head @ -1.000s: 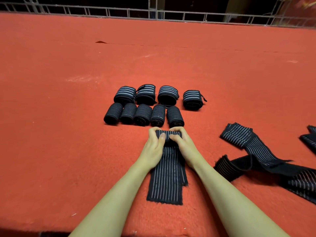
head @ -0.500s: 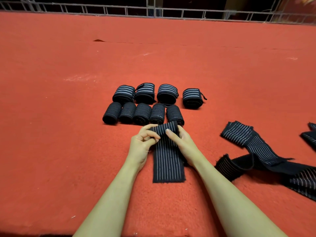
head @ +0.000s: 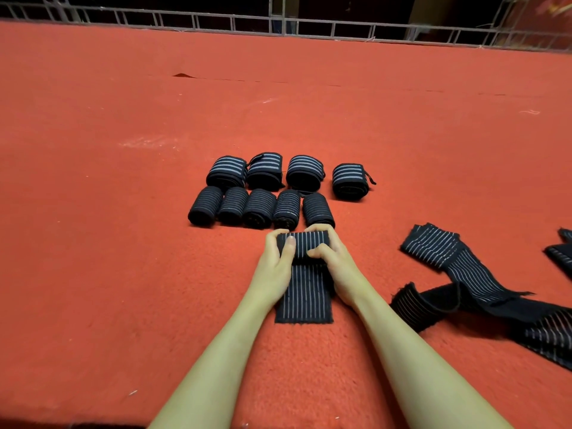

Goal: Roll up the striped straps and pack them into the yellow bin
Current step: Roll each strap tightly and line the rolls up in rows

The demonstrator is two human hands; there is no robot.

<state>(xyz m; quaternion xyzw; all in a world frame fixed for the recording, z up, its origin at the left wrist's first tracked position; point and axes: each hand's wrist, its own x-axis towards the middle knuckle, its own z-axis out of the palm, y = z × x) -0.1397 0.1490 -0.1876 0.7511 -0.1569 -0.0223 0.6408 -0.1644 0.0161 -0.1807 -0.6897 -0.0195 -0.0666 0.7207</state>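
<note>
A dark striped strap (head: pixel 305 297) lies lengthwise on the red carpet in front of me, its far end wound into a roll (head: pixel 305 244). My left hand (head: pixel 275 264) grips the roll's left end, thumb on top. My right hand (head: pixel 335 261) grips the right end, fingers curled over it. The flat tail reaches back between my forearms. Just beyond stand several finished rolls: a near row (head: pixel 258 209) and a far row (head: pixel 288 173). No yellow bin is in view.
Loose unrolled straps (head: pixel 458 274) sprawl on the carpet to my right, with more at the right edge (head: pixel 561 255). A metal railing (head: pixel 284 26) runs along the carpet's far edge. Bare carpet (head: pixel 108 243) stretches to the left.
The roll was lifted and loosened half a second ago; now both hands press it down on the carpet again, rolled further. The flat tail is shorter than one second ago.
</note>
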